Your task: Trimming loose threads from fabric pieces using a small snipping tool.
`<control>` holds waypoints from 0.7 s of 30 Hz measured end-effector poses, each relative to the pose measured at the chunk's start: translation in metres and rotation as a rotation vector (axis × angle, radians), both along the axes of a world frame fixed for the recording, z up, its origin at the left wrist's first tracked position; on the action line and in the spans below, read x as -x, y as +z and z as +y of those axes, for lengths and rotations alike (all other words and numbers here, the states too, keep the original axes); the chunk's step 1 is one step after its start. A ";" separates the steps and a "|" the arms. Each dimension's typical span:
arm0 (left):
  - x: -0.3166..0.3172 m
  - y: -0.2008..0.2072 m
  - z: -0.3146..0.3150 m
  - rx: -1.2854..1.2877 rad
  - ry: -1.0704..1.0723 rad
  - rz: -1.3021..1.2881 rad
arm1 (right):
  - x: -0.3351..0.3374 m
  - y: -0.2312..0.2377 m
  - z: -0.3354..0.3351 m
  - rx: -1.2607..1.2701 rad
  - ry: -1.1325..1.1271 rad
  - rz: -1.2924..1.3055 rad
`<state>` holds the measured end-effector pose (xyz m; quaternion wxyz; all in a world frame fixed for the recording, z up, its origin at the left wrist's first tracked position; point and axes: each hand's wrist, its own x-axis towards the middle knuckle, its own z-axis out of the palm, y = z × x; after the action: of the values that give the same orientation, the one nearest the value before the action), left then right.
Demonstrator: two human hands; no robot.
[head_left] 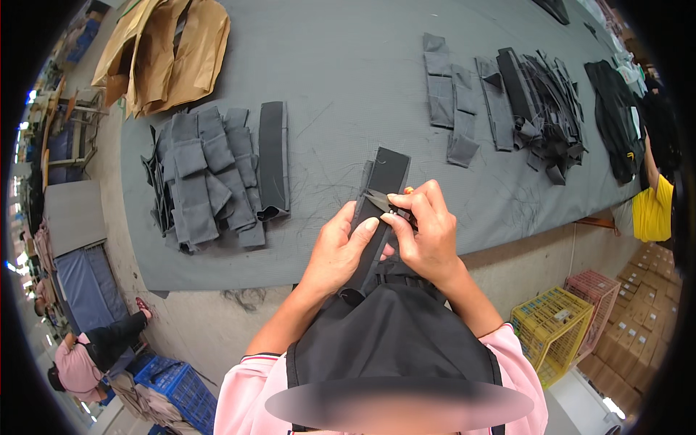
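My left hand [339, 246] grips a long black fabric strip [386, 174] from below, thumb pressed on its face. My right hand [426, 228] holds small thread snips [378, 199] with an orange bit at the handle, blades resting on the strip near its middle. The strip stands up over the front edge of the grey cloth-covered table [341, 80]. Its lower end runs down toward a black garment [391, 341] at my chest.
A pile of dark grey cut pieces [206, 177] lies left, more grey and black strips [507, 101] at right, brown paper patterns [163, 51] far left. Another person in yellow [652, 210] stands at the right end. Yellow [551, 322], pink [600, 290] and blue crates [177, 380] sit on the floor.
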<state>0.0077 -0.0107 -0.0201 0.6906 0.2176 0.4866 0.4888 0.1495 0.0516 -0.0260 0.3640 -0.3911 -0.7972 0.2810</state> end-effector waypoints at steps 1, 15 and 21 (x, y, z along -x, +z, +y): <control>0.001 0.000 0.000 0.009 -0.003 -0.003 | 0.001 -0.001 0.001 -0.048 0.005 -0.011; 0.026 -0.014 0.017 -0.024 -0.263 -0.117 | -0.008 0.010 0.022 1.175 0.089 0.663; 0.007 -0.017 0.015 -0.134 -0.165 -0.436 | -0.027 0.005 0.044 1.289 0.226 0.596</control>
<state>0.0007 0.0040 -0.0374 0.8008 0.1914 0.2731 0.4975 0.1768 0.0956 -0.0206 0.2317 -0.3498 -0.3751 0.8266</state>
